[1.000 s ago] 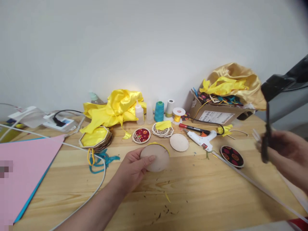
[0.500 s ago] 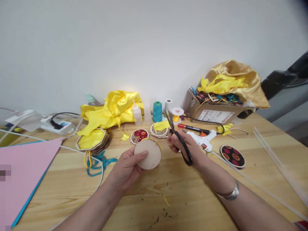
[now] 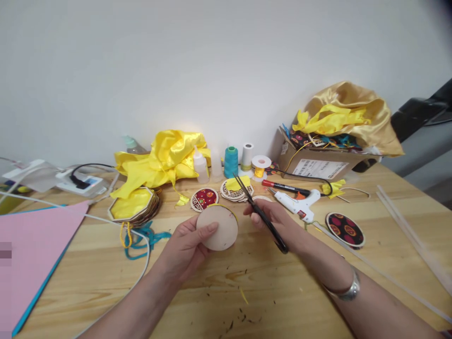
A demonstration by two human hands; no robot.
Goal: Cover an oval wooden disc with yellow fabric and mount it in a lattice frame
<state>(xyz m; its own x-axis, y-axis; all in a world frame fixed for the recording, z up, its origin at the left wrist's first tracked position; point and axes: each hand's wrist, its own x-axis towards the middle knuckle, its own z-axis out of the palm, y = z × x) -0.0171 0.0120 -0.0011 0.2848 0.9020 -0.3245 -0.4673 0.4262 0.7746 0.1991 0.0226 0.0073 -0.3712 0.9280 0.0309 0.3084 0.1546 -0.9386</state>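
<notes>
Left of the white hot-glue gun point(image 3: 300, 205), the left hand point(image 3: 192, 242) pinches the yellow-edged round disc point(image 3: 221, 235); nearer the gun, the right hand point(image 3: 282, 223) is wrapped around the black-handled scissors point(image 3: 264, 217). Good handling likely calls for a steady disc and fingertips clear of the blades.

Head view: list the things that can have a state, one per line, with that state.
Pale disc, held in left hand
Scissors, held in right hand, blades nearly closed
Yellow cloth, crumpled
Teal thread cone, upright
Nozzled bottle, upright
Glue gun, lying on its side
Marker, lying flat
Cardboard box, open, heaped with fabric
Octagonal frames, stacked
</notes>
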